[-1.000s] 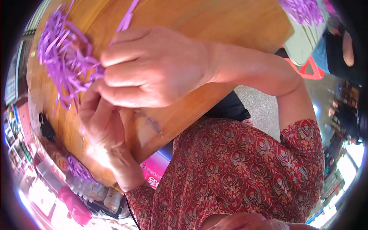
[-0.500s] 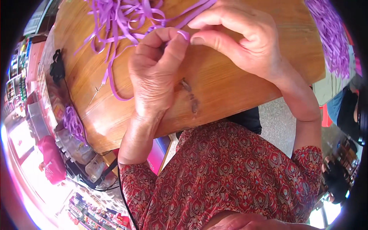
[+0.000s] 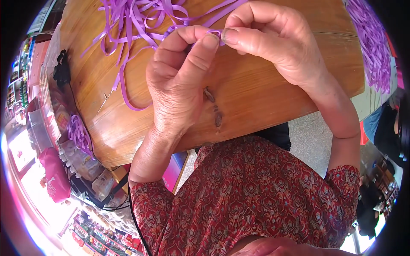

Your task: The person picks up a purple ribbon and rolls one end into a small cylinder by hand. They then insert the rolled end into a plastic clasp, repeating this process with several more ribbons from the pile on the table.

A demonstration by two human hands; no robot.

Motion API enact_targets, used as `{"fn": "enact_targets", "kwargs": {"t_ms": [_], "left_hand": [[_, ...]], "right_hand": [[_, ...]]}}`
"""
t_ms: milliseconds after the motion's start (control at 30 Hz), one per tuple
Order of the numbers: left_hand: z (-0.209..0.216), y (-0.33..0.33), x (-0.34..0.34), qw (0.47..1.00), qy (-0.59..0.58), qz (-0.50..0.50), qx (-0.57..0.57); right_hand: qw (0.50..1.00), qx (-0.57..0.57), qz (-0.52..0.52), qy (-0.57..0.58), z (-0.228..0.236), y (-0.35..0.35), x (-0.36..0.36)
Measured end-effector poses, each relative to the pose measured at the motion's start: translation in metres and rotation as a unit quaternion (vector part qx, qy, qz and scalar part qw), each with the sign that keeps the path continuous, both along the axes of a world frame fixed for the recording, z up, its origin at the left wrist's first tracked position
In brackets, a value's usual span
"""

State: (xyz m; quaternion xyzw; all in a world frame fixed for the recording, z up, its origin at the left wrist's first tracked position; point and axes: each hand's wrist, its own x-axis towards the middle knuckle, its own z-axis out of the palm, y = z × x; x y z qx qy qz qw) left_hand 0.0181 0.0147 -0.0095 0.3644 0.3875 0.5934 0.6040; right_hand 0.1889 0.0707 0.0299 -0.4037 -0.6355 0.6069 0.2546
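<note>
Close together over the wooden surface [image 3: 265, 100], left hand [image 3: 177, 83] and right hand [image 3: 279, 45] pinch a purple ribbon [image 3: 217, 32] between them, fingers hiding most of it. Beyond, the top edge crops a tangled pile [image 3: 136, 19] of flat, glossy, curling strips.

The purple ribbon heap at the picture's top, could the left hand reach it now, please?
Probably yes: the heap lies just beyond the left hand, nothing visible blocking the way, though that hand is pinching a small ribbon loop.
</note>
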Motion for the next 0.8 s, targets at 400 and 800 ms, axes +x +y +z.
{"fn": "enact_targets", "kwargs": {"t_ms": [400, 800], "left_hand": [[-0.013, 0.006, -0.002, 0.946, -0.273, -0.170, -0.031], [0.001, -0.001, 0.003, 0.979, -0.188, -0.012, -0.074]], "right_hand": [[0.950, -0.191, 0.033, 0.247, -0.032, -0.001, 0.000], [0.985, -0.055, 0.017, 0.161, -0.013, -0.005, 0.002]]}}
